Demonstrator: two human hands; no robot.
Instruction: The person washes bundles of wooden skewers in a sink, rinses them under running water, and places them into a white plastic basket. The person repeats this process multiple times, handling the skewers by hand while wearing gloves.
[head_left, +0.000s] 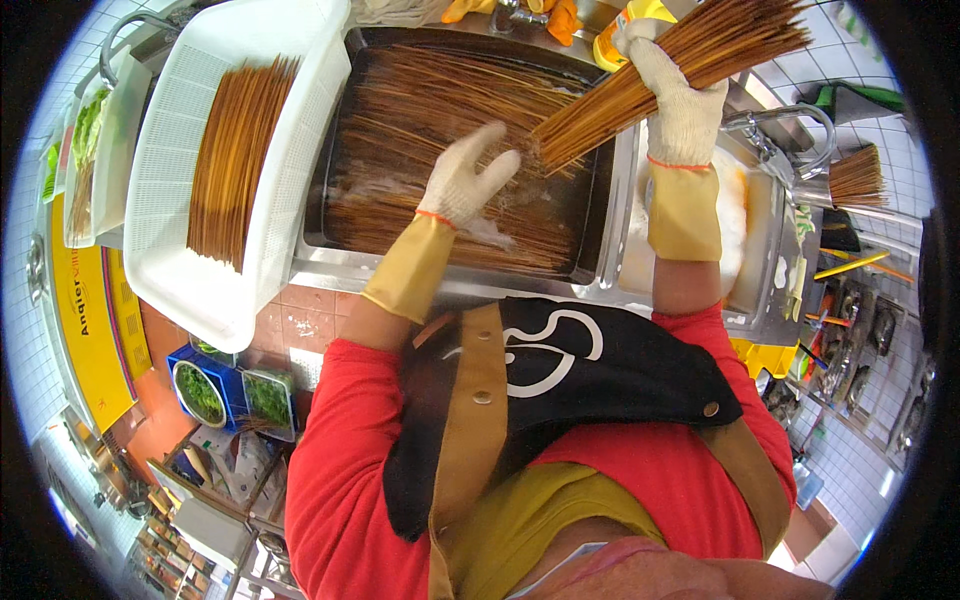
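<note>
A thick bundle of thin brown sticks is held tilted in my right hand, its lower end over the right part of a metal sink basin. My left hand is above the basin with fingers apart and nothing in them. Both hands wear white knitted gloves over yellowish rubber ones. Many loose brown sticks lie in water in the basin, with some foam. Left of the basin, a white perforated plastic basket holds another row of brown sticks.
A second basin with suds lies to the right, beside a curved metal faucet. A yellow bottle stands behind the sink. More sticks stand at the far right. Greens in containers are at lower left.
</note>
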